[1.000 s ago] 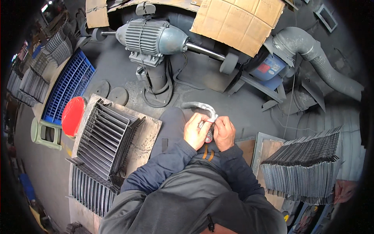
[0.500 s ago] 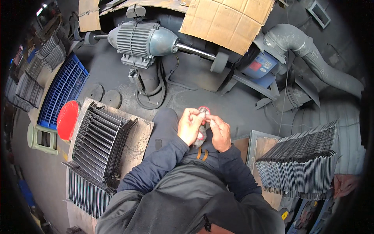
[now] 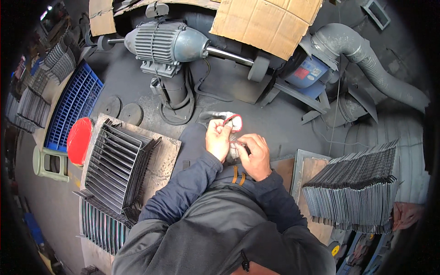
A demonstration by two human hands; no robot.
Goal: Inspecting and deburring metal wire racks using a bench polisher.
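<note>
Over my lap my left hand [image 3: 218, 140] pinches a pale knit work glove [image 3: 235, 123] by its red-edged cuff. The glove's opening faces up and its grey body stretches off to the far left. My right hand [image 3: 255, 153] is closed just to the right and a little nearer, thumb and fingertips together on greyish fabric [image 3: 233, 150] between the two hands. Whether that fabric is a second glove or part of the same one I cannot tell. Both hands are bare, with dark blue sleeves at the wrists.
Ahead stands a grey motor [image 3: 165, 43] with a long shaft and wheel [image 3: 259, 68]. Black metal racks [image 3: 112, 165] are stacked on my left, by a red round stool top [image 3: 80, 141] and blue crate [image 3: 75, 107]. Thin metal grids [image 3: 350, 188] stand stacked on my right. A duct [image 3: 385, 68] curves behind.
The red-edged cuff has come up and away from me, its opening now spread wider. My right hand has moved slightly nearer my body; my left has shifted a little left.
</note>
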